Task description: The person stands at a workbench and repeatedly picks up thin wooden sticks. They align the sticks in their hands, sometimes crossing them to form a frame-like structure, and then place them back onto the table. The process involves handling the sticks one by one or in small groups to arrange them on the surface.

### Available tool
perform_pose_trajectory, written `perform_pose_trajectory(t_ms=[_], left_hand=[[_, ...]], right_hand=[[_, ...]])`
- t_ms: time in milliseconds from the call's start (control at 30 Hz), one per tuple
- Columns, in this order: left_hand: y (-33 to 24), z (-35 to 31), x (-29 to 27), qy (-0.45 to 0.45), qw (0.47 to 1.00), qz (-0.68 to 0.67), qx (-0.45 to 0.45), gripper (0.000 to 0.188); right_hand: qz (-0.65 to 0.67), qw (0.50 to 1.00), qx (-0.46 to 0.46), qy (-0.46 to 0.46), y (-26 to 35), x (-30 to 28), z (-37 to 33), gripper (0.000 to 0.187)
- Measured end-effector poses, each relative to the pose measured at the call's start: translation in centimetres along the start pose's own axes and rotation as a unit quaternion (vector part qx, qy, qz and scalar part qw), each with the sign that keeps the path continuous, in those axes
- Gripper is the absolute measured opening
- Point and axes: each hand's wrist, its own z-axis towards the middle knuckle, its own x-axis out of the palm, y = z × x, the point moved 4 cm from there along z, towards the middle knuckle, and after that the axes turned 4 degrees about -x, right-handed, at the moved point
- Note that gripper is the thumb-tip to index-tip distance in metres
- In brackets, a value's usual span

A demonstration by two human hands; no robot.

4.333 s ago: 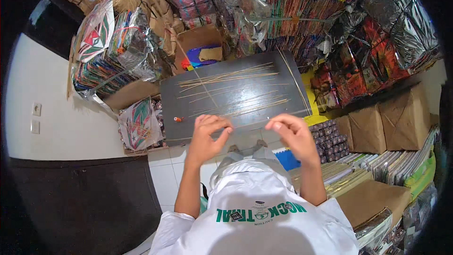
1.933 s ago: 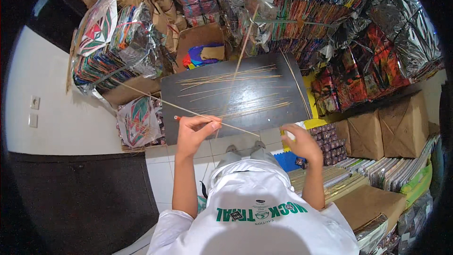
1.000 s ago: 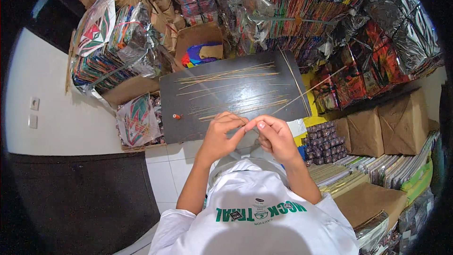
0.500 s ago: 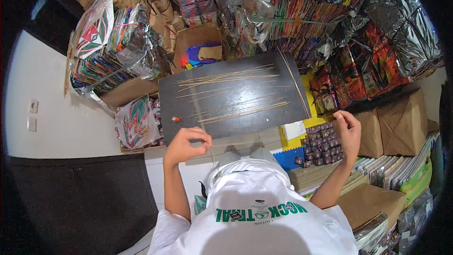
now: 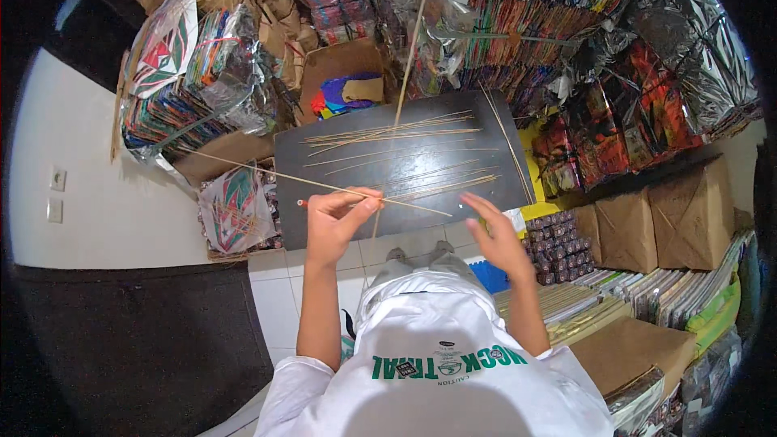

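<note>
Left grip [image 5: 336,218] newly on stick [image 5: 267,174]

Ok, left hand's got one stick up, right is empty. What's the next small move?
Probably bring the right hand over to take the stick's free end near the board's front edge. The left hand pinches it alone, mid-length, so it juts out leftward over the kite stacks, while the right hangs open just beside that end.

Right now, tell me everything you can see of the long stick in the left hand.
The long stick is a thin, straight, pale sliver, bamboo by its look. The left hand pinches it between the fingertips right of its middle. It slants from upper left, over the wrapped kite stacks, down right across the dark table. The right hand is off it.
</note>
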Motion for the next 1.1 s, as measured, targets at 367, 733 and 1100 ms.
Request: perform_pose_trajectory(t_ms=[367,733,1100], left_hand=[[0.0,0.4,1.8,-0.019,0.998,0.041,0.033,0.008],[-0.5,-0.5,3.9,0.048,0.920,0.353,0.165,0.007],[1.3,-1.5,-4.4,0.152,0.937,0.312,-0.049,0.007]], right_hand=[[0.262,0.962,0.029,0.069,8.7,5.3,2.5,0.023],[0.401,0.909,0.109,0.032,9.6,3.0,3.6,0.019],[0.061,0.991,0.058,-0.104,4.6,-8.1,1.3,0.014]])
